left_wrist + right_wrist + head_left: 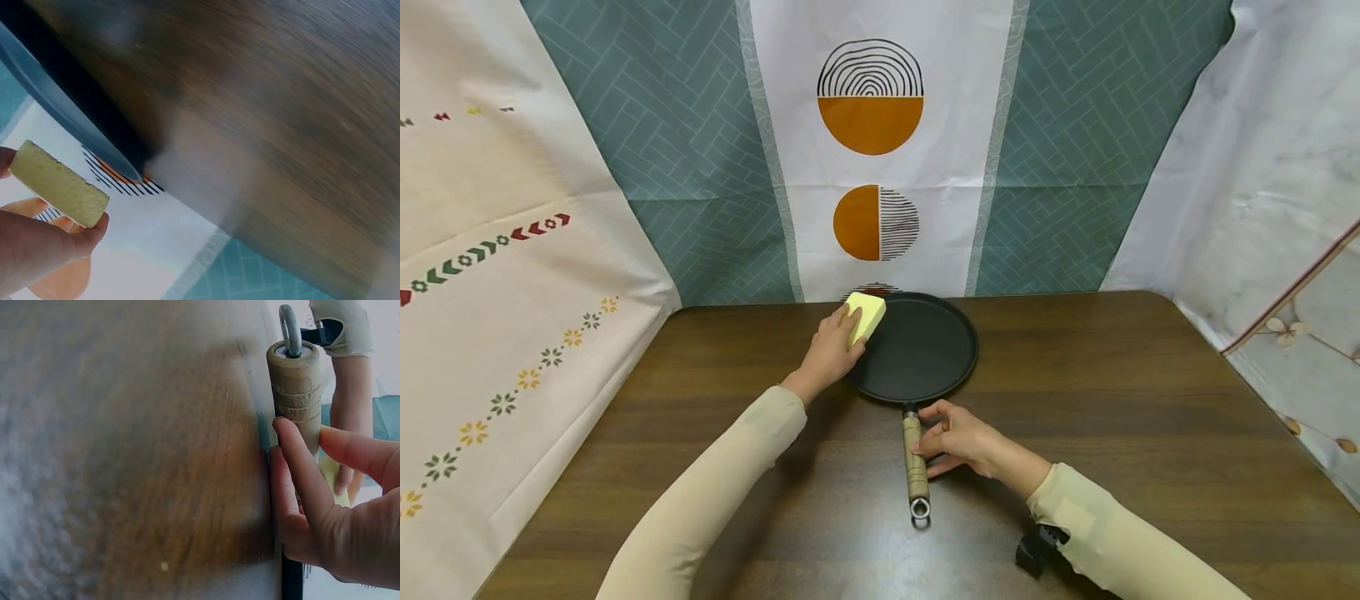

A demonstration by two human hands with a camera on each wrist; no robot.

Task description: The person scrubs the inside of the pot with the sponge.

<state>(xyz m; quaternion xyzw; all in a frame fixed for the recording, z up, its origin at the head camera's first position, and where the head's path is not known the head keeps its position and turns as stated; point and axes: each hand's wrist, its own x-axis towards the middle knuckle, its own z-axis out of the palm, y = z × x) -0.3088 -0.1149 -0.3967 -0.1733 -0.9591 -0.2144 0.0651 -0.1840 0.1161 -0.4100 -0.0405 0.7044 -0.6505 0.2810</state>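
Fingers of left hand (pixel 831 347): clamped on the yellow sponge (pixel 868 317), pinching it at both ends in the left-wrist view
Fingers of right hand (pixel 966 440): set about the wooden handle (pixel 915 458), holding it between them by a seemingly light pinch
Pan (pixel 917 346): face up at the far side of the surface (pixel 1075 450), its far rim against or near the hanging white cloth (pixel 951 271) as seen from the head; actual gap not certain
Sponge position: at the pan's left rim in the head view; the left-wrist view shows a gap, so it looks held off the pan
Pan risk: a push on the rim could swing or tip the pan, likely cause a light, one-sided hold on the handle
Far-edge risk: a push away from the person could run the pan into the cloth, cause being how near the back it sits
Sponge risk: could slip or twist out, cause being a pinch by its ends
Pan axis: long axis runs far to near through the handle; metal ring (pixel 920 507) end points at the person, a touch to the right
Sponge axis: tilted, long side slanting from near left to far right in the head view
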